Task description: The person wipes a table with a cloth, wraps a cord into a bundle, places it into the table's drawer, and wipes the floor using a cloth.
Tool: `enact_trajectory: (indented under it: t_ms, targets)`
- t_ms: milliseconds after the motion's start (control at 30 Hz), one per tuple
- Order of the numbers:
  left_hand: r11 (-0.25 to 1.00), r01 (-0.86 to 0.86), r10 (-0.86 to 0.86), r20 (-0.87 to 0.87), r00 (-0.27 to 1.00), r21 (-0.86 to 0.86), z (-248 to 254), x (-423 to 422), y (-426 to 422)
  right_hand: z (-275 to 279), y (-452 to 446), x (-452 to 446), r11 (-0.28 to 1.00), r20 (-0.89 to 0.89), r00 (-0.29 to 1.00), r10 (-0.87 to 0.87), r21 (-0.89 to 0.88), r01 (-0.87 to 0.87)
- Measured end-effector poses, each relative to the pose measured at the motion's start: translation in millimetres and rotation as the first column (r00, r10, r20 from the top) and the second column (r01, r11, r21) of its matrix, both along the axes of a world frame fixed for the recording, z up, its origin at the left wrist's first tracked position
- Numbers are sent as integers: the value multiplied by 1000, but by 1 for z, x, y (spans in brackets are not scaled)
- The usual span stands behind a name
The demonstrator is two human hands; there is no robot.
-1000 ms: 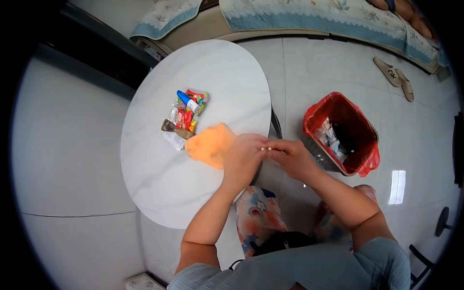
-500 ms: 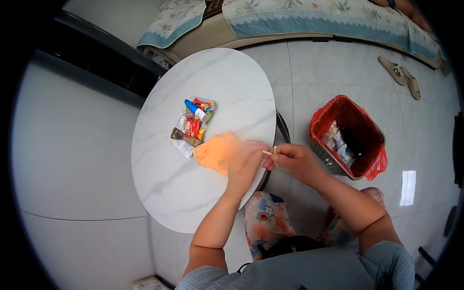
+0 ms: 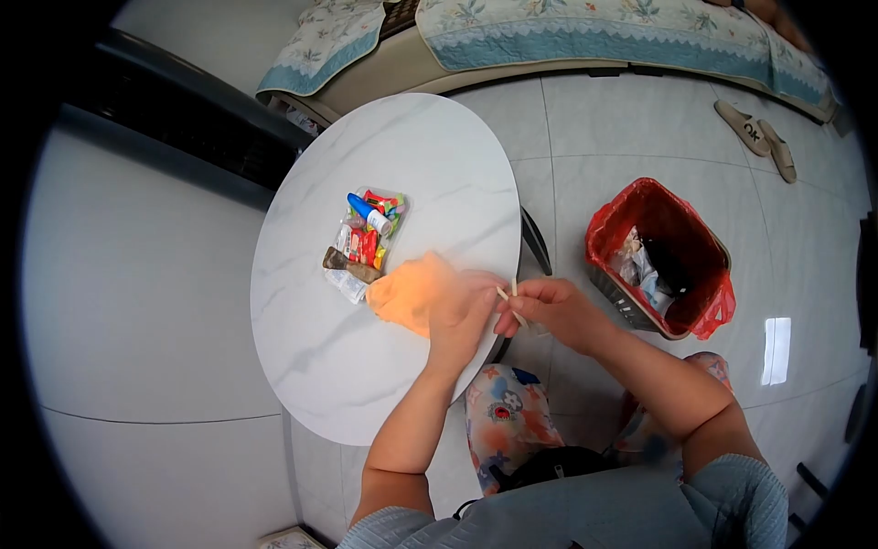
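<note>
Your right hand is pinching thin pale sticks in its fingers, one now slanting more steeply toward five o'clock; whether your left hand is gripping, I cannot tell.

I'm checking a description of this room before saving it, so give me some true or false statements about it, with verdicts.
1. The right hand holds thin pale sticks. True.
2. The orange cloth is on the floor. False: the orange cloth is on the table.
3. The bin has a red liner. True.
4. The slippers are inside the bin. False: the slippers are on the floor.
5. A blue-and-white tube lies on the table among packets. True.
</note>
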State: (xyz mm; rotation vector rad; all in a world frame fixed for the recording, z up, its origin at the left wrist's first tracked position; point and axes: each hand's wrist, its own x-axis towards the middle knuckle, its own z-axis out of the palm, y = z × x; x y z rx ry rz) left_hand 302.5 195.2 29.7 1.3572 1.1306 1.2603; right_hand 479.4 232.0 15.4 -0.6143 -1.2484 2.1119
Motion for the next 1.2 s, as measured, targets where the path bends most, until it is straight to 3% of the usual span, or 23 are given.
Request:
enact_trajectory:
  t_ms: [133,200,267,300,333,400,533,600,633,667,733,867,933,1000,1067,1133,1167,1200]
  targets:
    - [999,36,-37,-68,997,-22,-5,-3,2,5,0,1,998,3,998,69,9,-69]
    - [998,54,-55,-80,995,-24,-3,2,-1,13,-1,1,995,-151,988,-15,-100,0]
    - [983,126,-118,68,991,-132,7,12,-9,16,3,4,996,-123,989,-88,-19,86]
    - [982,186,-186,-131,974,-12,10,15,-9,17,6,5,984,-103,982,-160,66,167]
    - [982,191,-191,-129,973,-10,10,20,-9,20,7,7,983,-101,981,-164,68,172]
    - [988,146,-137,159,978,-51,8,31,-10,29,8,11,976,-161,963,-215,6,219]
    - [930,337,-289,280,916,-143,9,18,-6,38,14,23,973,-28,973,-229,13,229]
    - [812,442,-389,211,897,-382,7,5,-8,33,21,21,891,-176,880,-441,-203,406]
    - [810,447,-393,214,894,-381,10,6,-8,39,26,28,841,-150,847,-510,-291,455]
    - [797,446,-386,224,895,-407,15,8,-9,31,36,40,822,-284,791,-541,-377,427]
    - [781,449,-380,239,893,-434,19,4,-10,27,54,68,731,-344,655,-673,-441,520]
    - [818,487,-367,375,851,-306,26,-14,-8,28,79,117,508,-296,413,-861,-539,672]
    - [862,500,-383,538,751,-85,29,-24,-7,26,84,136,483,-313,367,-876,-564,670]
    - [865,498,-384,553,739,-66,38,-33,-4,29,86,152,371,-296,234,-926,-596,712]
    - [826,537,-503,655,563,173,46,-42,1,22,84,173,355,-309,202,-929,-600,717]
    - [830,503,-509,699,502,242,48,-54,-1,12,84,191,704,-684,284,-672,-470,533]
    - [835,456,-513,737,439,309,49,-58,0,25,82,193,483,-468,195,-862,-639,599]
    - [829,453,-527,730,436,327,54,-59,1,27,79,192,495,-483,198,-853,-627,602]
